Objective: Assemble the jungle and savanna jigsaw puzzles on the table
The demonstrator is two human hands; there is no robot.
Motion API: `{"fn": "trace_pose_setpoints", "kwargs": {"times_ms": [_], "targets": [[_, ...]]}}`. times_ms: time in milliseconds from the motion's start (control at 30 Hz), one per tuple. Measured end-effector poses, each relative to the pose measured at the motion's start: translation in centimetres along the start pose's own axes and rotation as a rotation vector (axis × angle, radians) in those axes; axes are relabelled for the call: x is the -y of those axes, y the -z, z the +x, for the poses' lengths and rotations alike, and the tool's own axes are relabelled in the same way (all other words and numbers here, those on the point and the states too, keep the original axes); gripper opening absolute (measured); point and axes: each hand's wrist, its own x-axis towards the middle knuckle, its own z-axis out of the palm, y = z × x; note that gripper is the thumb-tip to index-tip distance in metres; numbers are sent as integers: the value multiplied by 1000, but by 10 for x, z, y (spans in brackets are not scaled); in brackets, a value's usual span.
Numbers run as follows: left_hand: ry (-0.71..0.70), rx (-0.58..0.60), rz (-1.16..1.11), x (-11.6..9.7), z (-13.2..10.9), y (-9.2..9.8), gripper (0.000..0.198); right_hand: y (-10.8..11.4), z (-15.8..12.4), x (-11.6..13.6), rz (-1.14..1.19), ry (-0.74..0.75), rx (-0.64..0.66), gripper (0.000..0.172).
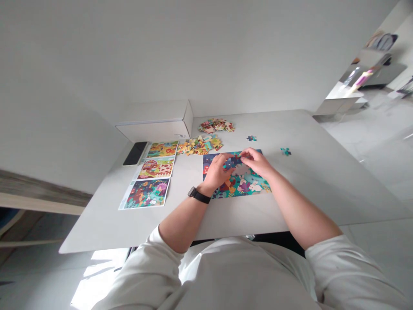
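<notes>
A colourful puzzle (239,170) is laid flat near the middle of the frame, squarely before the wearer, presumably so that both hands can reach it without stretching. Two heaps, a yellowish pile (200,145) and a reddish pile (216,125), are kept beyond its upper edge, likely because their colours belong elsewhere, while a teal loose piece (285,151) and a darker loose piece (251,138) are set apart on the worktop (322,181) to the upper right, where they can be told from the heaps. At centre left, three printed sheets (156,167) are lined up in a column, probably to be read at a glance; the lowest bears a dark blue and teal scene like the puzzle's. The left hand (217,170) is rested over the puzzle's left part, its fingers bent and the thumb held apart — a steadying pose, it seems. By the right hand (256,161) the upper right part is covered, thumb and forefinger brought close together just over the surface — whether a piece is pinched there cannot be told from this view.
</notes>
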Motion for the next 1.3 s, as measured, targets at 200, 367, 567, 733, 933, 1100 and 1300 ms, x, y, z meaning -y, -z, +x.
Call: {"fn": "trace_pose_setpoints", "kwargs": {"times_ms": [200, 367, 567, 733, 933, 1100, 1300], "targets": [[15, -12, -1, 2, -1, -5, 47, 21, -7, 10, -411, 495, 28, 29], [31, -13, 1, 3, -1, -9, 47, 20, -9, 6, -552, 604, 85, 24], [35, 65, 81, 1, -1, -4, 53, 20, -8, 2, -591, 556, 139, 25], [120, 219, 249, -7, -4, 3, 65, 20, -7, -4, -645, 505, 234, 24], [171, 304, 314, -13, -5, 0, 53, 14, -7, -7, -718, 486, 284, 21], [162, 305, 323, -8, -5, -3, 34, 10, -7, -7, -774, 479, 287, 25], [163, 313, 299, -6, -4, -4, 32, 8, -6, -9, -784, 485, 308, 25]]}}
